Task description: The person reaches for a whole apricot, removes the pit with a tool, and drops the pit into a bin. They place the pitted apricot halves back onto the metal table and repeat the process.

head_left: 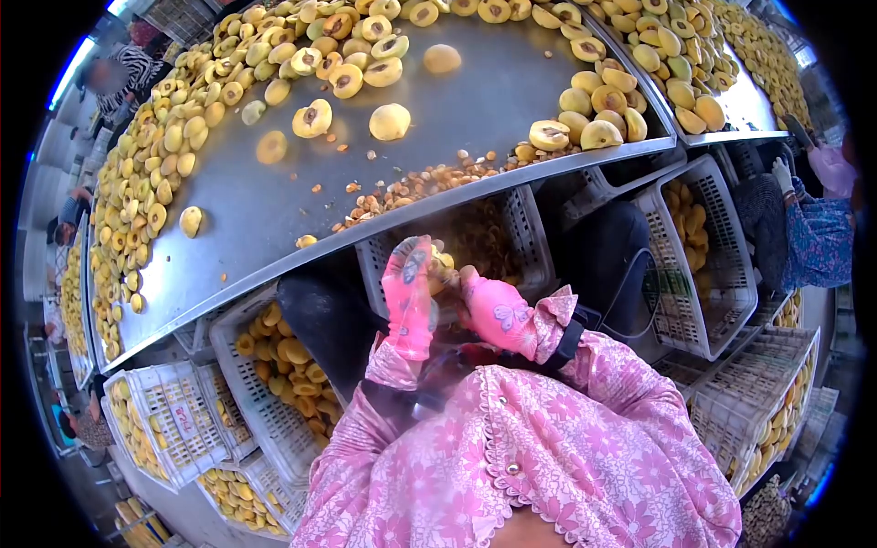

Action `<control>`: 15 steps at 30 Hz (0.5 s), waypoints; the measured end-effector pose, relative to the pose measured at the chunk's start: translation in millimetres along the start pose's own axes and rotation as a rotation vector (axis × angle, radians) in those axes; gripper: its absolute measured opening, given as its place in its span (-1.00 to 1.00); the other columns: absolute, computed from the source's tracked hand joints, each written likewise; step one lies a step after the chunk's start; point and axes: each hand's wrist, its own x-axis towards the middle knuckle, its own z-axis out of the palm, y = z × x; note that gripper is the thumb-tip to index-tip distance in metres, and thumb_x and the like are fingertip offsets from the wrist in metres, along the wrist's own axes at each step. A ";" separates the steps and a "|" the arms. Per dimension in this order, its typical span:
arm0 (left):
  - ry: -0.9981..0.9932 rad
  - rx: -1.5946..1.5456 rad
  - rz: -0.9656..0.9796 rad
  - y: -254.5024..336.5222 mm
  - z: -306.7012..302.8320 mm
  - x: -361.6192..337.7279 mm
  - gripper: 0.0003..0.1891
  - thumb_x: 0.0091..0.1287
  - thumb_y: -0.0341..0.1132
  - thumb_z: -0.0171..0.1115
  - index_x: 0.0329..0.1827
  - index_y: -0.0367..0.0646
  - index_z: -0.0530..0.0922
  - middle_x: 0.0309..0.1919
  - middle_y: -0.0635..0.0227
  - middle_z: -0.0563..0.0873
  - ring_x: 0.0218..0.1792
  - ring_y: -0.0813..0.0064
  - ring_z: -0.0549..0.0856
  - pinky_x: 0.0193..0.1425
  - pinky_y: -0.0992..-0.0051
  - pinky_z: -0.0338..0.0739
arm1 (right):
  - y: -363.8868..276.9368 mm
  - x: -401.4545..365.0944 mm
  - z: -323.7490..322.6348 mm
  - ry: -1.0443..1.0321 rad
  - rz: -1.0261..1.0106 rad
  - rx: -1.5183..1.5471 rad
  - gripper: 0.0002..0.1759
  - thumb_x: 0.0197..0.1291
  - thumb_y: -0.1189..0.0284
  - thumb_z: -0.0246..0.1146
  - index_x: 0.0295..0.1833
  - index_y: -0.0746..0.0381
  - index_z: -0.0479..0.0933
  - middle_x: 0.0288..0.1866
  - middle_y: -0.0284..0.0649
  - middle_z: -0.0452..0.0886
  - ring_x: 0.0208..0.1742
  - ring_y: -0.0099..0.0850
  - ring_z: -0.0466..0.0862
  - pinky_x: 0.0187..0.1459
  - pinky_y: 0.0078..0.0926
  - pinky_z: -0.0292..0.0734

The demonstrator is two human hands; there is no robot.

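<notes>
1. far left, white plastic crates (265, 384) sit below the table, holding yellow peach halves.
2. above them the metal table (274, 219) sweeps across, with peach halves heaped (155, 155) round its far and left edges and a few lying loose on the bare steel.
3. along the near rim there's a strip of brown pits (411, 187).
4. now the left hand (408, 297), in a pink glove, just below the table's edge: fingers standing up, pressed to the left side of a peach (444, 268).
5. the peach is wedged between the two gloves, over a crate (516, 242) under the table; only a small yellow patch shows, so its long axis and which way it points can't be told.
6. the right hand (498, 315), also pink-gloved, curls against the fruit's right side; both hands are close together, clamped on it.
7. further right, another white crate (699, 274) tilts with peach halves inside.
8. far right, a co-worker's blue patterned sleeve (813, 237) and white glove (782, 173).
</notes>
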 end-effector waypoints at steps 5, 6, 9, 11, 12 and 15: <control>-0.010 0.056 0.048 -10.0 -5.7 3.0 -0.80 0.25 -0.29 0.33 -0.18 -0.18 0.58 -0.29 0.30 0.71 -0.36 0.58 0.65 -0.33 0.58 0.55 | -12.1 -3.4 -5.3 -0.020 0.162 0.164 -0.62 0.41 0.19 -0.18 -0.28 0.24 0.37 -0.59 -0.27 0.45 -0.54 -0.34 0.47 -0.44 -0.38 0.37; -0.019 0.074 0.055 -9.3 -6.2 4.7 -0.81 0.25 -0.29 0.33 -0.17 -0.18 0.58 -0.29 0.30 0.71 -0.37 0.58 0.65 -0.33 0.58 0.55 | -22.6 -5.3 -9.7 -0.082 0.314 0.385 -0.51 0.43 0.11 -0.23 -0.32 0.25 0.42 -0.59 -0.26 0.46 -0.52 -0.35 0.48 -0.40 -0.38 0.37; -0.016 0.113 0.088 -10.8 -12.2 7.2 -0.81 0.25 -0.29 0.32 -0.17 -0.18 0.57 -0.28 0.29 0.71 -0.36 0.58 0.65 -0.31 0.59 0.55 | -23.9 -3.8 -8.0 -0.088 0.246 0.311 -0.57 0.40 0.15 -0.18 -0.29 0.26 0.40 -0.58 -0.27 0.45 -0.54 -0.37 0.46 -0.43 -0.40 0.35; 0.002 0.122 0.132 -15.1 -12.9 8.1 -0.80 0.26 -0.29 0.31 -0.17 -0.18 0.57 -0.27 0.28 0.71 -0.35 0.57 0.65 -0.28 0.59 0.55 | -12.1 2.3 -3.3 -0.079 0.169 0.199 -0.76 0.33 0.30 -0.06 -0.23 0.26 0.34 -0.58 -0.22 0.46 -0.55 -0.28 0.51 -0.48 -0.36 0.41; 0.025 0.069 0.089 -14.8 -11.7 8.1 -0.80 0.25 -0.32 0.31 -0.15 -0.21 0.56 -0.25 0.27 0.71 -0.30 0.55 0.66 -0.23 0.59 0.55 | -5.6 5.0 -1.1 -0.072 0.127 0.128 -0.86 0.28 0.40 0.02 -0.19 0.26 0.30 -0.58 -0.19 0.46 -0.56 -0.22 0.55 -0.51 -0.33 0.45; 0.095 -0.065 0.003 -10.5 -6.4 7.0 -0.79 0.24 -0.39 0.30 -0.11 -0.24 0.54 -0.21 0.25 0.70 -0.21 0.51 0.66 -0.14 0.57 0.57 | 1.2 10.4 0.2 0.088 -0.161 -0.341 -0.61 0.42 0.21 -0.18 -0.25 0.24 0.43 -0.48 -0.09 0.58 -0.39 -0.17 0.63 -0.34 -0.23 0.48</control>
